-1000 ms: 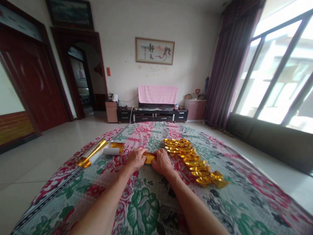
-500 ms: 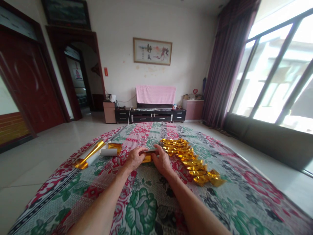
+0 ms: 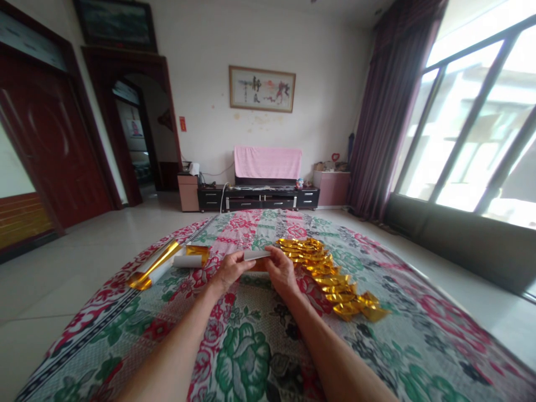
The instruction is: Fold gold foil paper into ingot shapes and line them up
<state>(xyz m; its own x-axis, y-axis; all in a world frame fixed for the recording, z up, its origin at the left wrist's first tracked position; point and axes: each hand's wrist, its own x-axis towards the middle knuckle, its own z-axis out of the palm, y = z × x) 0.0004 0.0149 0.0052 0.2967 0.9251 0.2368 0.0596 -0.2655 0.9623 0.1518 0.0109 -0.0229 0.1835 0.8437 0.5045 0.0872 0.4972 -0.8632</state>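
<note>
Between my hands is a sheet of gold foil paper (image 3: 257, 255), partly folded, with its white back turned up along the top and gold showing below. My left hand (image 3: 229, 272) pinches its left end and my right hand (image 3: 281, 270) pinches its right end. Just right of my right hand lie several folded gold foil paper ingots (image 3: 307, 254) in an overlapping row that runs toward the near right. Left of my left hand, curled gold foil sheets (image 3: 157, 267) rest with a white-backed roll (image 3: 187, 261). My fingers cover both ends of the held sheet.
A flowered cloth (image 3: 243, 357) covers the broad surface under my hands. Beyond it stand a low black cabinet (image 3: 262, 199) and a pink cloth (image 3: 268, 162) draped over something. A purple curtain (image 3: 377, 111) and a large window are on the right, doors on the left.
The held sheet has been turned so that more of its white back faces up and less gold shows beneath. Both hands have stayed in nearly the same place.
</note>
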